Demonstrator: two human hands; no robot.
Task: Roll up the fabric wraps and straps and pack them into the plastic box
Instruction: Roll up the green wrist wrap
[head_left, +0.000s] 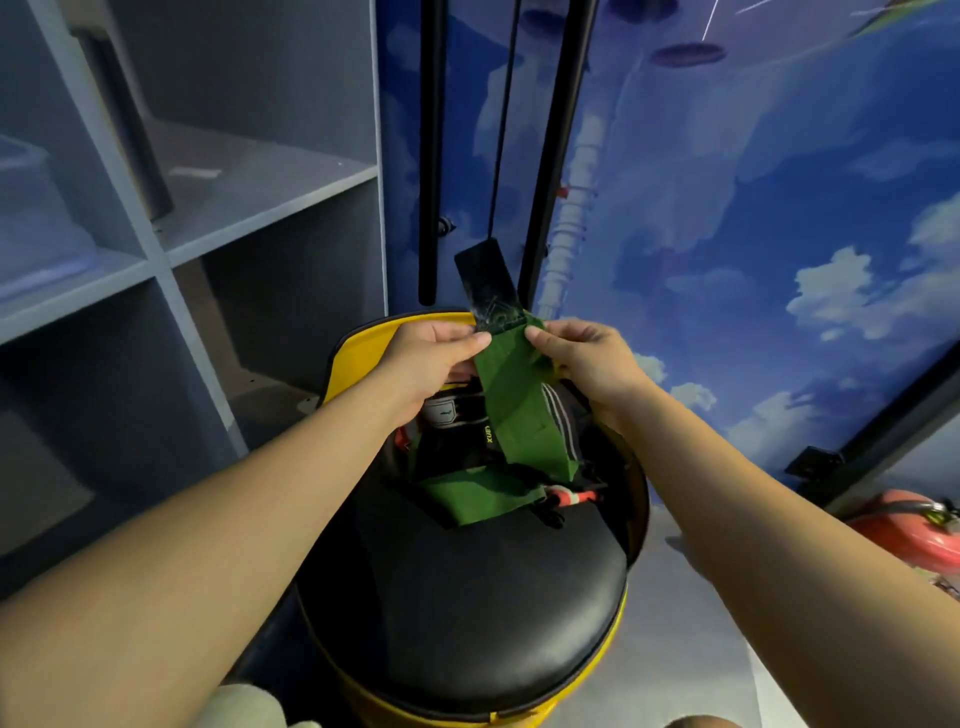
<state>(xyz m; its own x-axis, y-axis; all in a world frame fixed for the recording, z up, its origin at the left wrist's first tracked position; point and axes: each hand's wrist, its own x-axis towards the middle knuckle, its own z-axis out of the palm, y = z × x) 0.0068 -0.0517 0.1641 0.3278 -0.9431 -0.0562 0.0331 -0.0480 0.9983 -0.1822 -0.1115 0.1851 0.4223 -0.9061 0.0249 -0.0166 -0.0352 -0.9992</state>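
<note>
A long green fabric wrap (511, 402) hangs from both my hands above a black and yellow padded seat (467, 597). My left hand (434, 358) pinches the wrap's upper left edge and my right hand (582, 356) pinches its upper right edge. A black end tab (485, 291) sticks up from the wrap's top. The wrap's lower part lies folded on a pile of straps (467, 426) on the seat, black, grey and red ones among them. No plastic box shows clearly near my hands.
Grey shelving (171, 249) fills the left side, with a blurred translucent container (31, 208) on one shelf. Black vertical poles (431, 156) stand behind the seat against a blue sky mural (753, 234). A red object (909, 530) lies on the floor at right.
</note>
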